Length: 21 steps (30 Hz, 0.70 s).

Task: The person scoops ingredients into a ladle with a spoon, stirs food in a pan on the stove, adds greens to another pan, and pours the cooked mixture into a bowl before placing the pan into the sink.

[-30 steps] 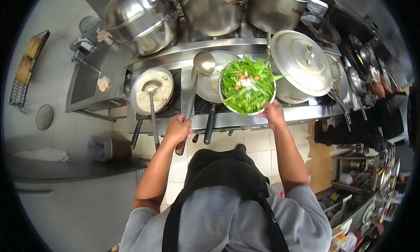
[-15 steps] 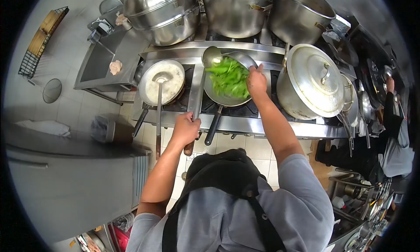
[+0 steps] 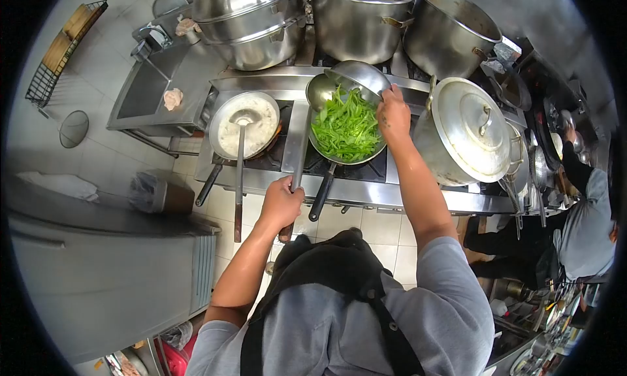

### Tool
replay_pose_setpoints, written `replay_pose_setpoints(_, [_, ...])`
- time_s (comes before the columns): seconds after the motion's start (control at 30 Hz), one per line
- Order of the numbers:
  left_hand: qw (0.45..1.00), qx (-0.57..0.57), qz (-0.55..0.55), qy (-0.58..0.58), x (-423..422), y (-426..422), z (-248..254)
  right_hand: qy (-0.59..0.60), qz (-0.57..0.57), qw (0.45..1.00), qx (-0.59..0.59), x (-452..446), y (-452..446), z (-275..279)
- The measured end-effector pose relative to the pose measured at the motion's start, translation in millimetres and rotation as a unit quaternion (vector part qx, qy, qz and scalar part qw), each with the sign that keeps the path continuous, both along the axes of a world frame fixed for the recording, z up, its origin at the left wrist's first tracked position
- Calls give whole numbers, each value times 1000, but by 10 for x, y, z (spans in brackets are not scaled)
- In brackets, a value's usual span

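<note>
Chopped green leaves (image 3: 347, 129) fill a frying pan (image 3: 358, 161) with a black handle on the stove. My right hand (image 3: 394, 118) grips the rim of a metal bowl (image 3: 360, 75), which is tilted above the pan's far side. In my left hand (image 3: 282, 203) is the handle of a ladle (image 3: 319, 92), fingers wrapped round it. The ladle's head lies at the far left edge of the greens, partly behind the bowl. Left of it, a second pan (image 3: 225, 137) holds whitish bubbling liquid, with another ladle (image 3: 246, 117) resting in it.
A large lidded pot (image 3: 467, 131) stands close to my right forearm. Big steel pots (image 3: 356, 23) line the back of the stove. At the left is a metal sink counter (image 3: 153, 95). Another person (image 3: 581, 226) works at the far right.
The metal bowl has lifted and tipped more, showing its rounded outside. The greens now lie spread in the pan. My left hand still holds the ladle.
</note>
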<state>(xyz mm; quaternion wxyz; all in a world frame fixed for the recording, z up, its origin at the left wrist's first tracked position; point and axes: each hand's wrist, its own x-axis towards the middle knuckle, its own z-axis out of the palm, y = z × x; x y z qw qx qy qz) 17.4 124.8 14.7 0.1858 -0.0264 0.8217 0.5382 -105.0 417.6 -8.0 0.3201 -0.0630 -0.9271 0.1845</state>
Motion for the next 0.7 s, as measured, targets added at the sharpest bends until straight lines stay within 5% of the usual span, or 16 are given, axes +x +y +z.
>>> replay_pose_setpoints(0.47, [995, 104, 7, 6, 185, -298, 9, 159, -26, 987, -13, 141, 65, -8])
replay_pose_setpoints(0.57, [990, 140, 19, -1, 250, -367, 54, 99, -35, 992, -67, 271, 59, -234])
replay_pose_setpoints(0.7, [987, 159, 27, 3, 281, -452, 50, 12, -84, 923, -376, 408, -60, -526])
